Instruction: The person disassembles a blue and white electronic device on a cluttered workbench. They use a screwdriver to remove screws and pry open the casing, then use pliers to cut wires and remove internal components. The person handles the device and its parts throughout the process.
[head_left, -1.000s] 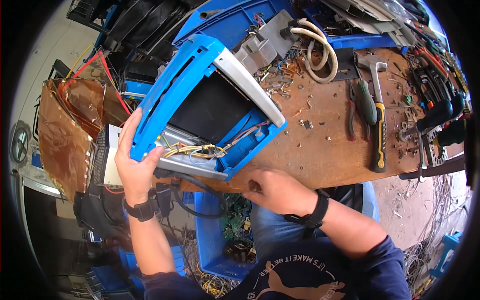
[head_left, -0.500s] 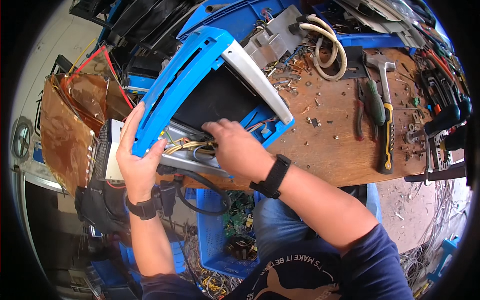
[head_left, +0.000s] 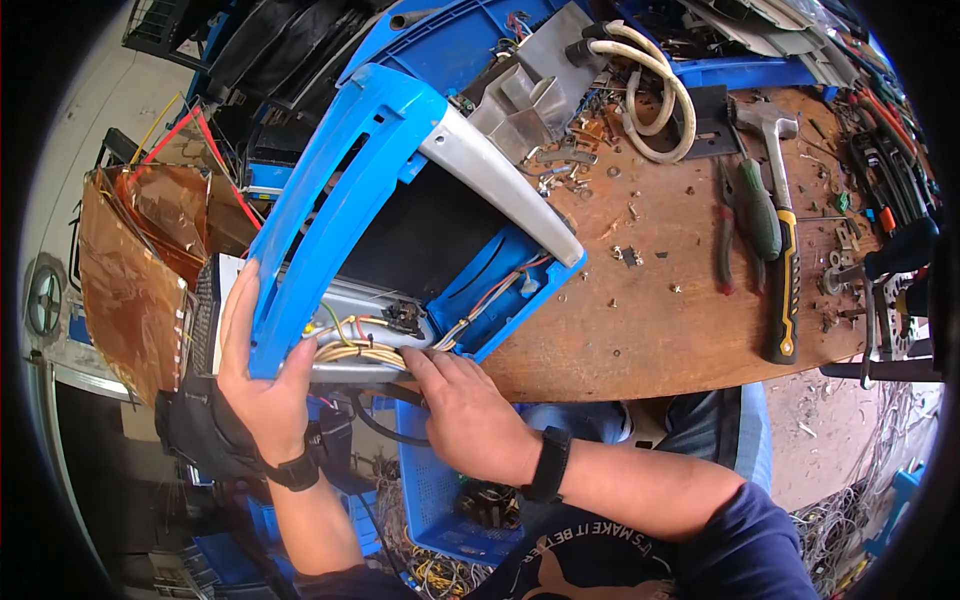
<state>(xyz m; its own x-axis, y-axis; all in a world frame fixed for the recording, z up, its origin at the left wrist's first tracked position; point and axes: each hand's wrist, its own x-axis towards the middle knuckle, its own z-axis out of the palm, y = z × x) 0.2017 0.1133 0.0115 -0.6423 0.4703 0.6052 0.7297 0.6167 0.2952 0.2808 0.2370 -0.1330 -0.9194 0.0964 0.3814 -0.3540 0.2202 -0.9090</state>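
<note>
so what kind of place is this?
Likely an electronics repair or salvage workshop: a scarred wooden workbench with a hammer and pliers, and a blue plastic appliance housing opened up with its wiring exposed.

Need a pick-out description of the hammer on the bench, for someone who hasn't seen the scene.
Start at the brown wooden workbench, strewn with screws, and go to its right side, past the big blue plastic housing that the hands hold. The hammer lies there, steel head toward the far edge. Its black and yellow grip sets it apart from the green-handled pliers beside it.
</note>
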